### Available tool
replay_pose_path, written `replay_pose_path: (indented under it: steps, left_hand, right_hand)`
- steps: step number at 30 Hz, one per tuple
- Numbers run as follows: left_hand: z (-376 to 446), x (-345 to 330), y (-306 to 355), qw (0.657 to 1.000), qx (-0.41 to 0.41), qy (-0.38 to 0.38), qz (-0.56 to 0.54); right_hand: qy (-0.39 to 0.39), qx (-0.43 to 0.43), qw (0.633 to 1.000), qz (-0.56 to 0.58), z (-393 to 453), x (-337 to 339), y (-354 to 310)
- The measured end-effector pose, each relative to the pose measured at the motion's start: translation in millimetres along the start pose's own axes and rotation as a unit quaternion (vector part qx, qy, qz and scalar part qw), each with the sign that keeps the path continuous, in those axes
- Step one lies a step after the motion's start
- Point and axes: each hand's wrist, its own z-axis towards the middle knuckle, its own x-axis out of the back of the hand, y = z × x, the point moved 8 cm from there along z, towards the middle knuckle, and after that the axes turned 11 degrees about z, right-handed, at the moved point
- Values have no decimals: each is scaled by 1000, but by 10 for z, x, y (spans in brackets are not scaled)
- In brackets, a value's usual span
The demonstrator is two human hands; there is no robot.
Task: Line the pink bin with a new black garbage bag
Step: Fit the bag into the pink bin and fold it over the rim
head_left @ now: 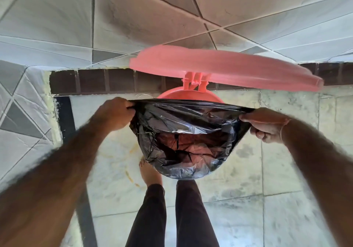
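With the left hand (116, 113) and right hand (265, 124) each clenched on the crinkled black plastic garbage bag (183, 132), stretched over the round pink plastic bin (188, 94), overpulling could tear its thin film.

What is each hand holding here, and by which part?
Both hold the black garbage bag by its top edge: left hand grips the left end, right hand the right end, stretching it over the pink bin.

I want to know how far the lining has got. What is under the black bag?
The pink bin: only its far rim shows, below the raised lid. Left hand and right hand stretch the bag over the rest. Pink glows faintly through the plastic; the bin's inside is hidden.
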Motion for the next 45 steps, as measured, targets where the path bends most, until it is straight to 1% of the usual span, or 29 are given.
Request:
replay_pose_path:
  steps: [2,4,5,6,8,9,12,15,17,20,22,24,26,27,28,29,30,31,32,33,34,35,36,37,39,40,42,43,45]
  left_hand:
    - [36,117,134,1000,2,-1,-16]
    - [37,133,306,998,4,-9,-57]
    - [29,135,383,997,7,-6,-78]
    - [24,126,449,997,5,-1,-82]
    - [13,117,576,998,-8,10,-61]
    - [2,119,641,998,-15,13,-64]
    - [-9,159,852,990,-59,22,-128]
    - [1,224,814,973,-43,46,-221]
    - [8,163,685,971,-23,49,-235]
    - [-1,-151,355,965,58,-13,-255]
    - [-67,-421,76,920,149,-62,-356]
    - [-167,-639,-114,871,192,-88,-444]
    - [-260,-754,-260,839,217,-80,-492]
    - [-288,-766,-331,828,226,-59,-510]
    - [-305,-738,-385,820,233,-24,-522]
    - [-320,-666,-438,826,231,32,-514]
    - [-360,-512,-461,855,220,106,-458]
    - [-445,-311,-404,891,195,186,-366]
    - [-564,-114,-234,915,147,255,-276]
    - [-699,29,-2,922,89,302,-227]
    - [-809,110,249,923,31,311,-224]
    - [-857,97,480,929,-24,286,-233]
    - [-833,-4,699,945,-77,231,-218]
    - [-796,-176,910,965,-127,151,-175]
    - [-734,-527,1143,980,-195,8,-26]
    - [-707,-625,1185,975,-211,-22,60]
    - [-627,-544,1195,960,-225,16,164]
    - [-573,-402,1198,957,-225,63,170]
    - [-463,-82,1143,965,-204,128,105]
  right_hand:
    - [-3,-23,997,78,-11,-58,-35]
    - [10,-15,984,177,14,-135,-89]
    - [40,15,980,193,40,-130,-119]
    - [89,63,977,185,33,-82,-179]
    - [231,183,954,62,-5,68,-359]
    - [247,231,941,19,-21,46,-450]
    - [160,291,943,-8,-6,-192,-642]
    - [121,293,948,3,91,-284,-660]
    - [98,269,957,55,197,-317,-515]
    - [85,201,965,148,301,-341,-169]
    - [78,148,965,204,284,-376,37]
    - [71,101,946,300,315,-383,300]
    - [70,60,921,379,277,-381,518]
    - [107,65,913,387,280,-310,590]
    - [179,84,917,347,251,-177,631]
    - [260,121,924,254,149,-29,589]
    - [333,177,915,140,-22,77,457]
    - [356,255,897,64,-219,50,264]
    - [319,324,891,13,-382,-109,74]
    - [240,366,899,-22,-473,-350,-68]
    - [137,375,914,-64,-536,-656,-180]
    - [32,350,927,-128,-509,-975,-171]
    - [-42,326,921,-209,-492,-1231,-158]
    - [-74,313,904,-282,-425,-1401,-157]
    - [-67,310,892,-323,-316,-1511,-317]
    - [-50,313,900,-300,-290,-1478,-448]
    - [-9,325,917,-230,-265,-1320,-735]
    - [20,331,924,-190,-240,-1189,-879]
    - [51,332,933,-125,-191,-949,-1054]
